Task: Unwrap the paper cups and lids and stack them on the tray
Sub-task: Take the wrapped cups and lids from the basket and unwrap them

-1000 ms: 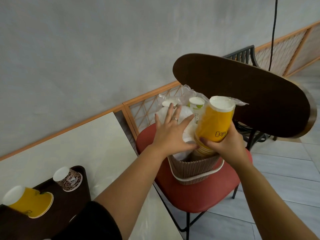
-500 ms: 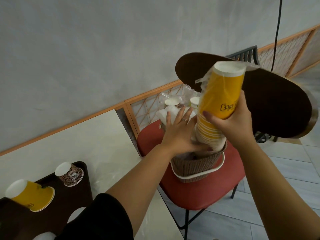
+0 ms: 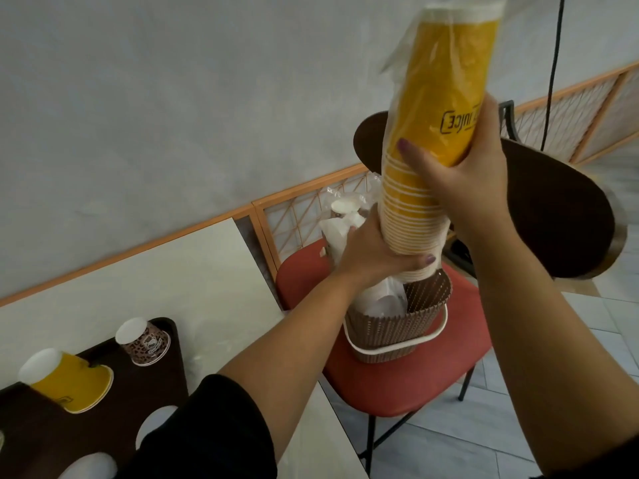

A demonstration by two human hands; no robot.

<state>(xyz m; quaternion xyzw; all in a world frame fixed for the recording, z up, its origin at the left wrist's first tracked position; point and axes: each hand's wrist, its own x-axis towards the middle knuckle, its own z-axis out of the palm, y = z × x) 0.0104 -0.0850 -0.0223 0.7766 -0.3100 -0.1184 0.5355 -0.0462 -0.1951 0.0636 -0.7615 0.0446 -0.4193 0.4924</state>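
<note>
A tall stack of yellow paper cups in clear plastic wrap [image 3: 446, 98] is held upside down above a brown woven basket [image 3: 397, 326]. My right hand [image 3: 460, 174] grips the stack around its middle. My left hand [image 3: 377, 254] grips its lower end, thumb across the rims. More wrapped cups and white lids [image 3: 342, 219] stick out of the basket behind my left hand. On the dark brown tray [image 3: 45, 430] at lower left, a single yellow cup [image 3: 69, 382] and a leopard-print cup [image 3: 145, 340] stand upside down.
The basket sits on a red chair seat [image 3: 387, 385] beside the pale table [image 3: 173, 288]. The chair's dark curved backrest [image 3: 560, 209] is behind my right arm. A black cable [image 3: 553, 63] hangs at the right. Grey tiled floor lies below.
Both hands have lifted the wrapped yellow stack up out of the basket; my left hand has shifted from the white lids to gripping the stack's lower end.
</note>
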